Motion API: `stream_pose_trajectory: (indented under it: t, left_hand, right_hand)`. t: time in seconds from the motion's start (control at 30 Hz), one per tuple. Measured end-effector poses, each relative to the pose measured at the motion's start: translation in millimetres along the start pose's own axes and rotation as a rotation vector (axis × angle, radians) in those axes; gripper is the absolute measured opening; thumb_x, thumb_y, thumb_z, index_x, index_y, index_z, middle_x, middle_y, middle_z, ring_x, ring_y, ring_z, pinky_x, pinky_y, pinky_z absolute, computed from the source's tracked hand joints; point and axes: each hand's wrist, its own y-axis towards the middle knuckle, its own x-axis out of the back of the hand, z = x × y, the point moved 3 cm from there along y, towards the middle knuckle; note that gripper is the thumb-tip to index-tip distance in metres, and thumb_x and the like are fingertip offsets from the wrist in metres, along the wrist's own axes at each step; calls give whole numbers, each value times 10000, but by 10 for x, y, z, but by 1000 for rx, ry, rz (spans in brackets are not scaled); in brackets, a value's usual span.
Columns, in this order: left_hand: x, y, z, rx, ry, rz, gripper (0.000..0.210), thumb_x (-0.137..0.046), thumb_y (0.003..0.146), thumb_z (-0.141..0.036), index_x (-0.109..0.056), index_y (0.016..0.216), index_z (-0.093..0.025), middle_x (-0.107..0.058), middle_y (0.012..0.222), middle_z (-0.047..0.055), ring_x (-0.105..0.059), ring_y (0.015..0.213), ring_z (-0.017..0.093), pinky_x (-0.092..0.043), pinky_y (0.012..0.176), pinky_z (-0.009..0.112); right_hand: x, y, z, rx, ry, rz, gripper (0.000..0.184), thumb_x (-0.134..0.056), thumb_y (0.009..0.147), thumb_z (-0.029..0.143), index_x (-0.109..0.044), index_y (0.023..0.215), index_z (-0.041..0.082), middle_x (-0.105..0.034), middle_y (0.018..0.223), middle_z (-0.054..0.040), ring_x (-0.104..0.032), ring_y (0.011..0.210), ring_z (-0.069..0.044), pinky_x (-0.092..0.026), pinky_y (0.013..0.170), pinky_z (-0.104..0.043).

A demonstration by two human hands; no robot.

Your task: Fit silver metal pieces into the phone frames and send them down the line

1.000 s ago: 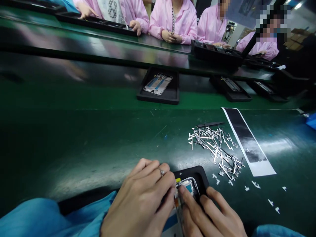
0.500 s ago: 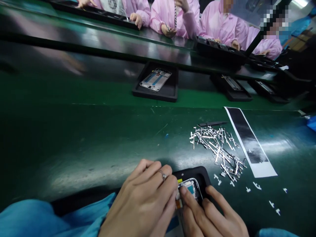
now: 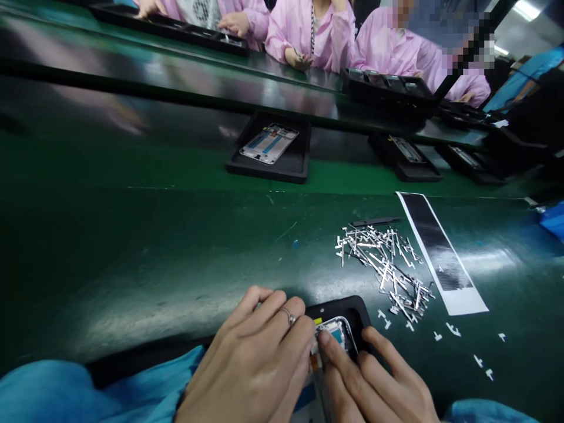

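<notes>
Where my hands meet near the table's close edge, a silver-rimmed phone body with blue and white insides (image 3: 341, 335) sits in a black rectangular tray (image 3: 359, 308), partly hidden. My right hand (image 3: 379, 382): fingers a bit spread, index fingertip on the phone's far end; can't tell if it grips anything. My left hand (image 3: 249, 358): fingers bunched over the phone's left side, tips hidden, so can't tell what it holds. Farther right, a loose pile of thin silver-and-black strips (image 3: 386, 271), small white T-shaped bits (image 3: 478, 361) at its near right. Right of the pile, a long white sheet with black panel (image 3: 440, 252). Far side, people in pink coats (image 3: 308, 29).
</notes>
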Motion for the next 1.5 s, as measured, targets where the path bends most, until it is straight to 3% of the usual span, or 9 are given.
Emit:
stream_pose_trajectory:
  t: [0.13,0.3,0.5,0.6,0.7,0.9,1.07,1.3,1.5]
  left_hand:
    - [-69,-30,0,-25,31,-12,368,-254,795,-39,-534,607,-185,-571,654,-8,-491,644,153,-350,773,343]
    - [-85,-105,-7,-156,187,-160,389,-202,851,-82,-577,880,-183,-614,804,7,-528,772,163,-251,900,347]
    - [23,-95,-88,-470,336,-250,502,-139,840,-3,-596,703,-159,-574,628,8,-469,575,150,-292,768,355]
    - [-23,-97,-71,-414,369,-337,503,-132,848,-47,-596,684,-155,-575,652,38,-457,631,185,-305,741,374]
    - [-73,-110,-10,-290,248,-382,442,-173,854,-122,-581,688,-160,-575,714,51,-450,670,200,-326,703,370]
    - [-44,-103,35,-110,118,-206,371,-252,838,-82,-525,611,-187,-560,677,2,-440,627,163,-326,656,325]
    - [-25,-111,24,-71,25,-137,316,-276,821,-56,-513,646,-172,-535,713,9,-421,662,157,-330,665,328]
    - [-31,-91,146,-112,-28,-51,145,-405,804,-188,-515,710,-208,-532,769,11,-432,697,181,-363,612,319]
    - [55,-50,254,-62,-89,57,183,-351,817,-251,-518,746,-267,-523,770,-18,-461,703,183,-372,677,344]
  right_hand:
    - [3,16,-14,3,24,11,278,-314,834,-8,-517,710,137,-659,756,-19,-509,422,-81,-499,553,-282]
    - [38,3,-25,23,71,83,311,-283,824,-35,-532,738,130,-656,806,-37,-527,467,-84,-523,595,-284]
    - [24,-37,-10,34,54,27,322,-265,830,-13,-541,742,126,-655,805,-52,-535,476,-96,-525,575,-293]
    - [16,-39,7,15,33,-44,300,-293,819,-11,-529,708,137,-657,777,-48,-532,462,-102,-513,569,-293]
    - [3,-38,20,-9,24,-60,291,-309,815,-7,-521,691,147,-658,773,-34,-540,473,-110,-500,590,-300]
    - [-2,-6,4,-41,25,-69,285,-310,811,5,-530,707,154,-658,791,-14,-503,440,-112,-466,603,-314]
    - [2,7,6,-42,32,-61,294,-299,818,13,-517,690,164,-659,780,-10,-484,430,-117,-446,606,-321]
    - [-17,31,-49,-43,83,-23,263,-331,837,38,-529,726,171,-648,870,2,-502,454,-117,-436,611,-319]
    - [-11,53,-28,-24,89,12,268,-323,846,54,-523,714,175,-643,886,-8,-489,455,-129,-425,629,-344]
